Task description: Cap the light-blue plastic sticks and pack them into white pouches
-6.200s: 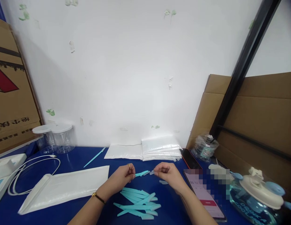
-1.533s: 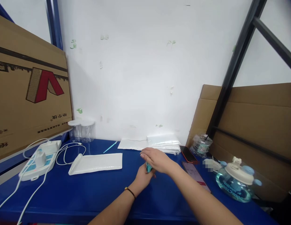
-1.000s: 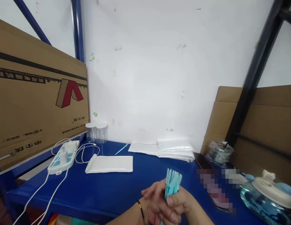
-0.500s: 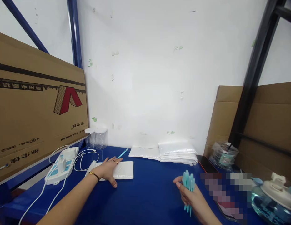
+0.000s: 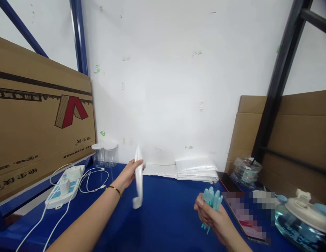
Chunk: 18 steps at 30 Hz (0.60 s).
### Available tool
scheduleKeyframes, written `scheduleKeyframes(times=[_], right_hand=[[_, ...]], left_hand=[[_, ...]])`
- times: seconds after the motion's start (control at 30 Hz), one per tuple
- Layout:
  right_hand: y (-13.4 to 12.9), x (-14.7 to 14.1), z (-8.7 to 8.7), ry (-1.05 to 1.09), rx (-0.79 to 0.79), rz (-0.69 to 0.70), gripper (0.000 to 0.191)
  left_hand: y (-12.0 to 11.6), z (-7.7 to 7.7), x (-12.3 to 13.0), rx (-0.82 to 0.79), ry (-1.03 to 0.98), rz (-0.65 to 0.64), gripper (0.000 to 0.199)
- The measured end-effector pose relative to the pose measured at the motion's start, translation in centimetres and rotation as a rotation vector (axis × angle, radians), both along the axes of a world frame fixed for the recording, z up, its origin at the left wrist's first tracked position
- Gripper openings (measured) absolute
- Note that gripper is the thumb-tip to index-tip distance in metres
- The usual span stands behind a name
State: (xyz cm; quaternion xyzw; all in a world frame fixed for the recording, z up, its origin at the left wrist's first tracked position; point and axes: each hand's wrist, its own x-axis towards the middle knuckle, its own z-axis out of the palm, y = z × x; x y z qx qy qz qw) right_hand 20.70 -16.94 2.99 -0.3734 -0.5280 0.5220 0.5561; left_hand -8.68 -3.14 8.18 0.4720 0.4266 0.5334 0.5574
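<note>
My left hand (image 5: 130,171) grips a white padded envelope (image 5: 139,178), raised above the blue table and turned edge-on to me. Its lower end is slightly blurred by motion. On the right, my right hand (image 5: 208,211) is closed around a bunch of slim light-blue plastic sticks (image 5: 212,198); their wider rounded ends point up and thin ends poke out below. Exactly what kind of sticks they are, I cannot make out. Behind both hands, against the wall, lies a stack of white padded envelopes (image 5: 195,167), with another flat envelope (image 5: 160,170) beside it.
A white power strip (image 5: 63,187) with cables (image 5: 96,180) lies left. Two clear lidded jars (image 5: 110,156) stand by the wall near a large cardboard box (image 5: 42,115). At right are a phone (image 5: 247,217), a bagged cup (image 5: 248,173) and a water jug (image 5: 302,217).
My left hand has lifted the white envelope off the table and tipped it upright. My right hand keeps the light-blue sticks, tilted somewhat differently. The view has shifted slightly.
</note>
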Motion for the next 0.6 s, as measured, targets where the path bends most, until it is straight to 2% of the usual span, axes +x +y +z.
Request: scheduleKeyframes(times=[0.03,0.1,0.2,0.27,0.33,0.47,0.6], right_hand=[[-0.3,-0.2,0.6,0.006,0.038,0.009,0.037],[-1.0,-0.9,1.9,-0.037,0.157,0.05,0.04],[-2.2,-2.1,4.0,-0.329,0.438,0.121,0.042],[-2.5,-3.0,4.9,-0.583,0.586,0.067,0.04],[-2.4,-3.7,5.3,-0.721,0.666,0.003,0.036],[-0.7,-3.5,5.9,-0.752,0.809,-0.139,0.028],[0.4,-1.8,8.3,-0.652,0.914,-0.362,0.026]], left_hand=[[0.0,0.5,1.2,-0.089,-0.225,0.042,0.036],[-0.2,1.1,3.5,-0.247,-0.53,0.052,0.029],[-0.9,1.1,6.5,-0.416,-0.77,0.025,0.025],[-1.6,0.5,8.2,-0.49,-0.861,-0.001,0.027],[-2.4,-0.3,9.7,-0.538,-0.926,-0.034,0.028],[-3.8,-1.9,11.8,-0.611,-0.998,-0.098,0.025],[-4.8,-2.8,12.9,-0.669,-1.023,-0.095,0.027]])
